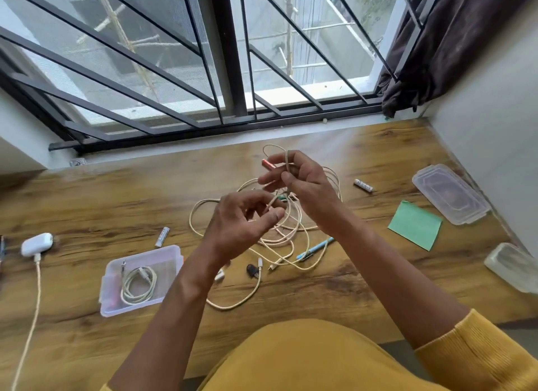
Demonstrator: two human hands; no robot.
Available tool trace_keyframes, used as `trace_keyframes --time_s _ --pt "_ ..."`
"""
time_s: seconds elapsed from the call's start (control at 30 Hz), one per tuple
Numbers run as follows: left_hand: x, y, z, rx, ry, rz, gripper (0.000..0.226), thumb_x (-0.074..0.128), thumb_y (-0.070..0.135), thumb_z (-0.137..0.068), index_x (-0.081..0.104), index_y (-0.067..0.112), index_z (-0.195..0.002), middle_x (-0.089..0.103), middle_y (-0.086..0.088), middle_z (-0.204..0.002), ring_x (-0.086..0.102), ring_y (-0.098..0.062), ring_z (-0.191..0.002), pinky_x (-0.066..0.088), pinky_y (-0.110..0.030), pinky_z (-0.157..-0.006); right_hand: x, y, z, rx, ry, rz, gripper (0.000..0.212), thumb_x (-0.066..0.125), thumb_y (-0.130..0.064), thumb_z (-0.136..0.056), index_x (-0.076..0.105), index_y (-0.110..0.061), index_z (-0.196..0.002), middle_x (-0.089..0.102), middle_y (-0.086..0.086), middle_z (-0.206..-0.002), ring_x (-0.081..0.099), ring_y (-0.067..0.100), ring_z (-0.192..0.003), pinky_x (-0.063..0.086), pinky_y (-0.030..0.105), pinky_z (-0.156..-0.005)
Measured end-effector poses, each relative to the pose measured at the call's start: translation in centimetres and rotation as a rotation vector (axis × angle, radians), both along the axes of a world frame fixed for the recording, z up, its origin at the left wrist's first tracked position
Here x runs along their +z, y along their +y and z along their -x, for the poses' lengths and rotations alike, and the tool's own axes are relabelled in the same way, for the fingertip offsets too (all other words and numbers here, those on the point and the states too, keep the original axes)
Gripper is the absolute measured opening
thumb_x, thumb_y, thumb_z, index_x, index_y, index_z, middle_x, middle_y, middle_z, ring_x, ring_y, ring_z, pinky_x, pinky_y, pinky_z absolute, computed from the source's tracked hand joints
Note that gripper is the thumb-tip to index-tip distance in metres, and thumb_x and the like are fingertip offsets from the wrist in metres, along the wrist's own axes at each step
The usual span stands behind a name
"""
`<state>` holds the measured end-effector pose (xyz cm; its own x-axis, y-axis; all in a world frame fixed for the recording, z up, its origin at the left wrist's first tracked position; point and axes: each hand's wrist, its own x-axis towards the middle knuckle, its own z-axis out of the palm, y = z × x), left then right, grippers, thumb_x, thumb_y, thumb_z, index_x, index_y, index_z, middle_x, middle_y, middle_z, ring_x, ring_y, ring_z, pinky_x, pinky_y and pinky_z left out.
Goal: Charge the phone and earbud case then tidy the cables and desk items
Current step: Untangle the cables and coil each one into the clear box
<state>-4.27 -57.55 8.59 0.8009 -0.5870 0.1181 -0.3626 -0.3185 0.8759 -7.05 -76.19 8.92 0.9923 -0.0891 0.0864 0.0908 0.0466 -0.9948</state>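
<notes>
The wooden desk (87,204) runs under a barred window. On it lies a tangle of cream cables (279,239), lifted at the middle by both hands. The right hand (302,181) pinches a raised loop of cable; the left hand (241,222) has fingers curled round a strand just below. A clear box (171,254) holds one coiled cable (138,284). The white earbud case (36,244) sits far left, plugged in. Two batteries (162,237) carry print (too blurred to read).

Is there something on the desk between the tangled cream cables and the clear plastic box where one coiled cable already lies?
Nothing visible blocks it. Between the tangled cream cables and the clear plastic box only the left hand hangs above bare wood.
</notes>
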Motion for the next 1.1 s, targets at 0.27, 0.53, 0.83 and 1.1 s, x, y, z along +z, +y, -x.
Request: trace_keyframes --time_s 0.27,0.53,0.83,1.1 --pt "2.3 1.0 -3.0 -0.099 0.079 0.146 0.028 0.070 0.038 -0.093 0.080 0.012 -0.093 0.074 -0.018 -0.078 0.063 -0.038 -0.065 0.053 -0.040 -0.060 0.2 0.3 0.0 0.146 0.012 0.242 0.019 0.046 -0.015 -0.104 0.063 -0.009 -0.100 0.054 0.013 -0.065 0.049 0.020 -0.058 0.040 0.033 -0.054" --pt "3.3 0.7 -3.8 -0.160 0.023 0.213 0.025 0.068 0.034 -0.098 0.076 0.011 -0.105 0.060 -0.016 -0.070 0.049 -0.037 -0.061 0.040 -0.045 -0.054 1.6 -0.9 1.1 0.418 0.130 0.137 0.057 0.030 -0.039 -0.115 0.069 0.002 -0.105 0.034 0.004 -0.059 0.029 0.017 -0.051 0.034 0.032 -0.050" --pt "2.8 0.3 -3.8 -0.045 0.138 0.295 0.016 0.065 0.017 -0.102 0.069 0.003 -0.096 0.051 0.000 -0.062 0.045 -0.013 -0.053 0.046 -0.032 -0.050 2.6 -1.9 1.6 0.506 0.068 -0.301 0.033 0.036 -0.022 -0.113 0.063 -0.006 -0.101 0.029 0.001 -0.063 0.028 0.018 -0.053 0.038 0.038 -0.061" --pt "1.0 -1.4 -3.2 0.064 0.005 0.191 0.024 0.054 0.031 -0.110 0.070 0.034 -0.093 0.047 -0.009 -0.057 0.044 -0.019 -0.047 0.044 -0.031 -0.045 3.5 -1.0 0.0 0.367 -0.071 -0.440 0.035 0.028 -0.018 -0.114 0.060 -0.004 -0.112 0.065 0.006 -0.076 0.069 0.029 -0.082 0.047 0.042 -0.080"
